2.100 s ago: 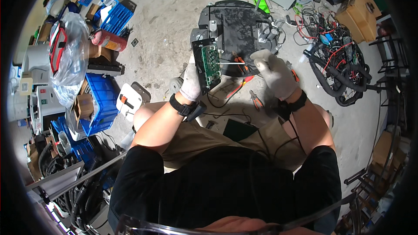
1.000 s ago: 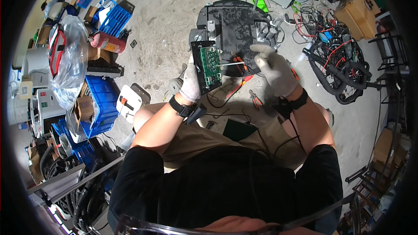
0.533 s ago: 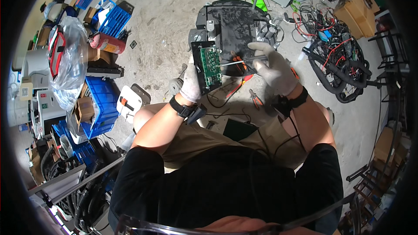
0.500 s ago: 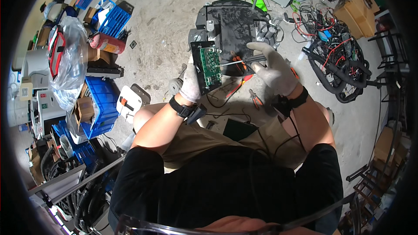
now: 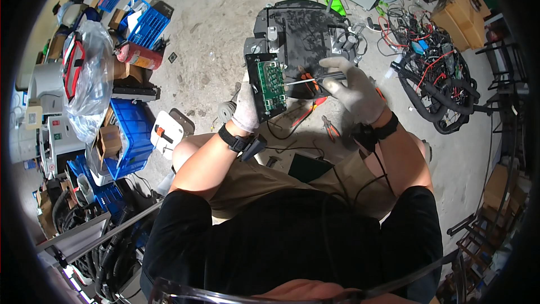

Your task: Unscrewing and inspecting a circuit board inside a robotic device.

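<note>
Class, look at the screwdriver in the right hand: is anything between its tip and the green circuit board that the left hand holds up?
Nothing visible. The right hand aims the screwdriver leftward, and its tip lies right at the board, which the left hand grips by its lower edge. Whether the tip touches cannot be told.

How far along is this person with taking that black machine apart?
Done: the green circuit board is already lifted off the black machine on the floor. In hand: the left hand holds the board upright while the right hand points a screwdriver at it. Left: pliers lie unused; what remains cannot be told.
</note>
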`<state>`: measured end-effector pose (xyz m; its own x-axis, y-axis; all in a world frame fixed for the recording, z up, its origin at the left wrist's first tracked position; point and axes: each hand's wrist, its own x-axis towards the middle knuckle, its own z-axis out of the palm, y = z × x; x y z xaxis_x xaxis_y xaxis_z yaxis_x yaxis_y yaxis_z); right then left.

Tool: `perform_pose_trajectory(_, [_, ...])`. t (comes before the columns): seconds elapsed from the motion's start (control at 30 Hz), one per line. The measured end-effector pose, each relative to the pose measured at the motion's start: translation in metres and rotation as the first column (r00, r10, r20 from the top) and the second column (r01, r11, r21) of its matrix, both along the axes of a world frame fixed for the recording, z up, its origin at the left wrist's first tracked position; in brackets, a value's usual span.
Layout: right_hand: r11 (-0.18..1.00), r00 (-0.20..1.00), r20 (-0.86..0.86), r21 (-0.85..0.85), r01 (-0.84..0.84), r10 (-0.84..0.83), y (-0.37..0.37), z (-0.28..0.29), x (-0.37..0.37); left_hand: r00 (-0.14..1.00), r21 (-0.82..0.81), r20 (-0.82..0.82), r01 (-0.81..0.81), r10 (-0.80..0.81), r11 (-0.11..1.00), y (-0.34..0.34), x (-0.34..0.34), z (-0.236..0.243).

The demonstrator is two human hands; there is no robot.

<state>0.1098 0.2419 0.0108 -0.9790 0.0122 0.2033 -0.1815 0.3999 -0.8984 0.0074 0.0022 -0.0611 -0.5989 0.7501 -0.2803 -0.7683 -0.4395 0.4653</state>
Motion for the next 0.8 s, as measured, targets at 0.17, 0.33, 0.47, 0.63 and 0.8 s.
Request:
perform_pose_trajectory(0.17, [0.997, 0.998, 0.063, -0.064, 0.033, -0.029, 0.001, -0.008, -0.001, 0.997, -0.049, -0.078, -0.018, 0.014, 0.999, 0.001, 0.002, 0.002])
perform_pose_trajectory(0.33, [0.998, 0.997, 0.051, 0.002, 0.058, -0.058, 0.010, -0.019, -0.002, 0.999, -0.035, -0.045, -0.012, 0.011, 0.999, 0.003, 0.002, 0.003])
perform_pose_trajectory(0.47, [0.981, 0.999, 0.034, -0.190, 0.041, -0.035, 0.016, -0.015, 0.000, 0.997, -0.112, -0.063, -0.040, 0.033, 0.993, 0.005, 0.004, 0.006])
perform_pose_trajectory(0.63, [0.973, 0.999, 0.025, -0.228, -0.024, 0.030, 0.016, -0.010, -0.001, 0.998, -0.042, -0.069, 0.001, -0.004, 0.999, 0.000, 0.000, -0.001])
perform_pose_trajectory(0.8, [0.996, 0.975, 0.215, 0.062, -0.070, 0.055, 0.000, 0.001, 0.001, 0.993, -0.066, -0.115, 0.010, -0.018, 0.998, -0.001, 0.011, 0.012])
